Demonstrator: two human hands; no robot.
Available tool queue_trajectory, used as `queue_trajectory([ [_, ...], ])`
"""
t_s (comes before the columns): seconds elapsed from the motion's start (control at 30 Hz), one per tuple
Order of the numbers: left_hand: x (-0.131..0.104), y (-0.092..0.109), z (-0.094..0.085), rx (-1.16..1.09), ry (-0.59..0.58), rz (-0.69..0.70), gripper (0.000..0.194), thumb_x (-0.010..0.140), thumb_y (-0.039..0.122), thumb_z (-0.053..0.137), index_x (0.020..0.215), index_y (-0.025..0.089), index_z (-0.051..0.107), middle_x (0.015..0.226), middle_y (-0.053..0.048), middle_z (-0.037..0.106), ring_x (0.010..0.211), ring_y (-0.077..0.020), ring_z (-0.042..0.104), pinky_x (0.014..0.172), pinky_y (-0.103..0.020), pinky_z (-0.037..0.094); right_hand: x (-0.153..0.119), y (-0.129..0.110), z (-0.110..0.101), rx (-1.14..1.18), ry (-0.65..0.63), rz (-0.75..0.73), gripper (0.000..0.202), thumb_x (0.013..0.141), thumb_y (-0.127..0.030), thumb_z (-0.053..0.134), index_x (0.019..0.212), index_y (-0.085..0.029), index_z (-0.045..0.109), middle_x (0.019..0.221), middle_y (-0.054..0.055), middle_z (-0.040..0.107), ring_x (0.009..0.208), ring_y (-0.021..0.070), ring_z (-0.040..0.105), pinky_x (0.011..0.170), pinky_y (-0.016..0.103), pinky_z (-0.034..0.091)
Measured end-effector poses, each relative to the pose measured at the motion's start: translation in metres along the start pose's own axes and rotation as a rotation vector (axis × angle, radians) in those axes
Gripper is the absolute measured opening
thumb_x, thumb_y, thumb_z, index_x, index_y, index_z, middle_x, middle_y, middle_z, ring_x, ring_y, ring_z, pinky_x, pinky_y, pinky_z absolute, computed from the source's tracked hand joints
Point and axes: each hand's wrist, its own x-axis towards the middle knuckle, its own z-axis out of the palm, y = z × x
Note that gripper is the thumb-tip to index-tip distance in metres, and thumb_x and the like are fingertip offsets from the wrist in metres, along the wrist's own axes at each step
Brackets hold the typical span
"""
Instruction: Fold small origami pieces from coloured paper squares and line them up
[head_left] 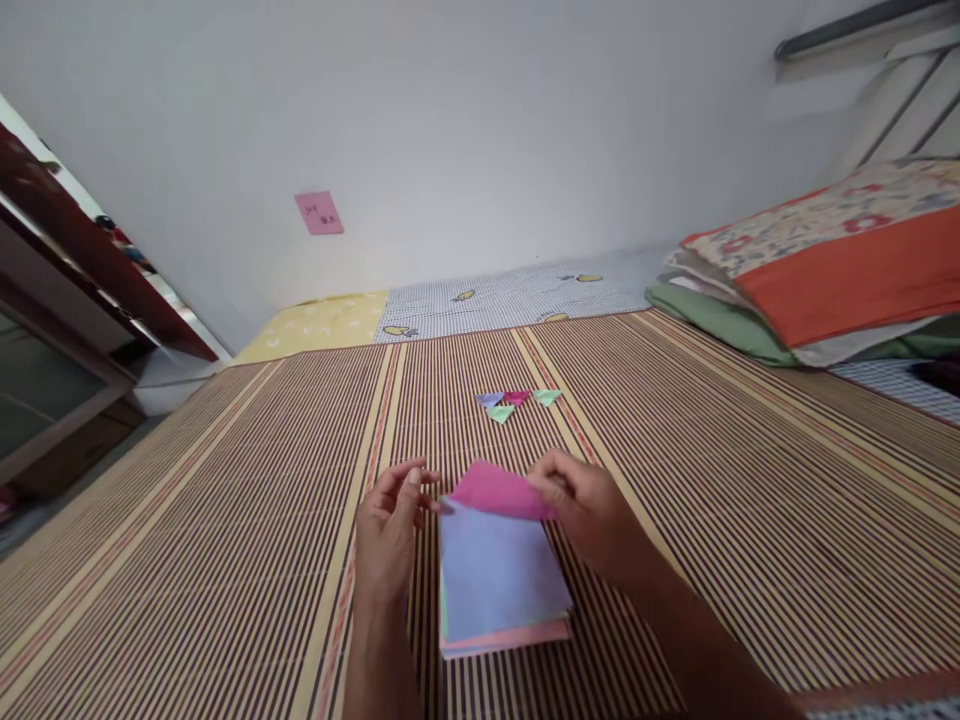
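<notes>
A stack of coloured paper sheets [504, 575] lies on the striped mat, a blue-purple sheet on top, with pink and green edges showing below. Over its far edge is a magenta paper [501, 491], its right end pinched in my right hand [581, 505]. My left hand [394, 515] is beside the stack's upper left corner, fingers apart and holding nothing; its fingertips come close to the paper. Beyond the stack lie small folded paper triangles: a purple one [490, 399], a magenta one [517, 397] and two green ones [501, 413].
The striped mat [300, 500] covers the bed. At the right are folded bedding and an orange floral pillow [855, 260]. A pink note [319, 213] is on the white wall behind. A doorway with a dark red frame [97, 240] stands at the left.
</notes>
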Motion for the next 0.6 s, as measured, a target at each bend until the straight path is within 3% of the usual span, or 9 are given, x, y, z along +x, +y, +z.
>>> queue_trajectory([
  [0.07, -0.002, 0.002, 0.006, 0.003, -0.038, 0.003, 0.039, 0.09, 0.046, 0.069, 0.115, 0.017, 0.069, 0.094, -0.005, 0.073, 0.061, -0.0115, 0.064, 0.051, -0.021, 0.041, 0.016, -0.009, -0.011, 0.099, 0.094, -0.054, 0.024, 0.093, -0.037, 0.058, 0.075, -0.021, 0.056, 0.066, -0.003, 0.051, 0.06, 0.0145, 0.046, 0.055, 0.025, 0.034],
  [0.13, -0.005, 0.005, 0.013, -0.014, -0.077, 0.02, 0.037, 0.089, 0.045, 0.071, 0.114, 0.017, 0.07, 0.095, -0.006, 0.073, 0.069, -0.0125, 0.065, 0.057, -0.021, 0.046, 0.029, -0.011, -0.013, 0.306, 0.117, -0.006, 0.029, 0.09, -0.045, 0.062, 0.075, -0.021, 0.054, 0.066, -0.003, 0.05, 0.058, 0.0133, 0.045, 0.054, 0.024, 0.035],
  [0.2, -0.007, 0.007, 0.019, -0.112, -0.038, -0.012, 0.044, 0.084, 0.044, 0.077, 0.119, 0.018, 0.069, 0.106, -0.008, 0.074, 0.08, -0.0155, 0.069, 0.064, -0.022, 0.051, 0.035, -0.006, -0.006, 0.534, 0.148, 0.073, 0.036, 0.085, -0.053, 0.068, 0.077, -0.021, 0.051, 0.066, -0.004, 0.051, 0.056, 0.0121, 0.044, 0.053, 0.023, 0.037],
  [0.27, -0.009, 0.008, 0.023, -0.22, -0.128, -0.095, 0.049, 0.081, 0.043, 0.08, 0.121, 0.016, 0.07, 0.108, -0.012, 0.076, 0.084, -0.0194, 0.071, 0.069, -0.026, 0.054, 0.036, 0.003, 0.005, 0.622, 0.224, 0.116, 0.041, 0.079, -0.055, 0.074, 0.077, -0.021, 0.052, 0.066, -0.003, 0.052, 0.055, 0.0116, 0.045, 0.052, 0.022, 0.038],
  [0.37, -0.011, 0.007, 0.024, -0.291, -0.231, -0.163, 0.043, 0.078, 0.038, 0.083, 0.113, 0.014, 0.075, 0.1, -0.013, 0.079, 0.083, -0.0227, 0.074, 0.073, -0.031, 0.057, 0.032, 0.014, 0.015, 0.6, 0.264, 0.153, 0.039, 0.082, -0.057, 0.071, 0.08, -0.02, 0.056, 0.066, -0.003, 0.054, 0.057, 0.0132, 0.048, 0.053, 0.023, 0.04],
  [0.53, -0.011, 0.011, 0.021, -0.205, -0.177, -0.14, 0.036, 0.076, 0.035, 0.084, 0.107, 0.016, 0.078, 0.095, -0.01, 0.081, 0.081, -0.0236, 0.075, 0.069, -0.031, 0.058, 0.027, 0.013, 0.004, 0.45, 0.044, 0.059, 0.029, 0.085, -0.047, 0.071, 0.084, -0.019, 0.064, 0.072, 0.0, 0.059, 0.064, 0.015, 0.053, 0.059, 0.025, 0.043],
  [0.6, -0.012, 0.013, 0.021, -0.174, -0.164, -0.145, 0.039, 0.076, 0.036, 0.084, 0.107, 0.015, 0.078, 0.092, -0.01, 0.081, 0.078, -0.0235, 0.075, 0.062, -0.028, 0.056, 0.026, 0.014, -0.001, 0.378, 0.053, 0.021, 0.026, 0.084, -0.043, 0.072, 0.077, -0.019, 0.064, 0.068, -0.001, 0.056, 0.062, 0.0143, 0.05, 0.057, 0.024, 0.039],
])
